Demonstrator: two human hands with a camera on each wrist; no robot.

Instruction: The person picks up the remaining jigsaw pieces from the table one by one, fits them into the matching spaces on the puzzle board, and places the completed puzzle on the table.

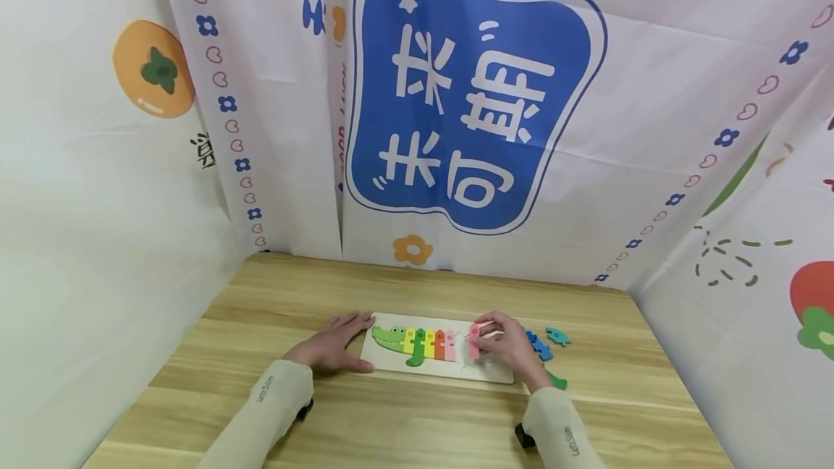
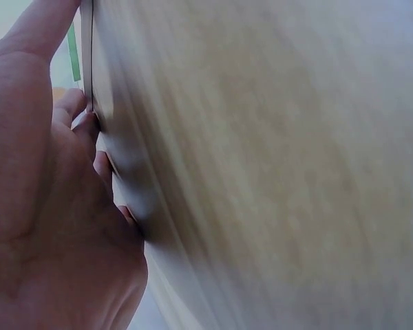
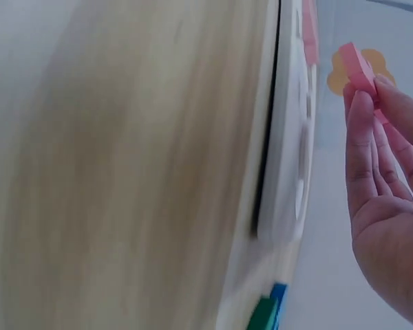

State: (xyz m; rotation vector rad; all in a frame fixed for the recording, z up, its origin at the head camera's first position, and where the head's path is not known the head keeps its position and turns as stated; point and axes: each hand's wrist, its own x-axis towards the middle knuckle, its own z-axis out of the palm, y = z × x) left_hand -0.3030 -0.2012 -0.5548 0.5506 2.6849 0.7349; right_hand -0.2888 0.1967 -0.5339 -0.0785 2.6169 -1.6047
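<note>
A white puzzle board (image 1: pixel 489 372) lies on the table, with a green crocodile head (image 1: pixel 388 339) at its left end. Beside the head sits a row of yellow, green, orange and light pink pieces. My right hand (image 1: pixel 512 349) pinches a pink puzzle piece (image 1: pixel 474 341) between thumb and fingers, over the board's bare recess. The right wrist view shows that piece (image 3: pixel 358 69) raised above the board (image 3: pixel 282 158). At the board's left end my left hand (image 1: pixel 331 346) rests with thumb and fingers spread, touching the edge; the left wrist view shows its fingers extended.
Loose blue (image 1: pixel 540 347), teal (image 1: pixel 557 336) and green (image 1: pixel 557 381) pieces lie right of the board, the green one partly hidden by my right wrist. The wooden table (image 1: pixel 417 425) is bounded by printed cloth (image 1: pixel 293 165) at the back and sides.
</note>
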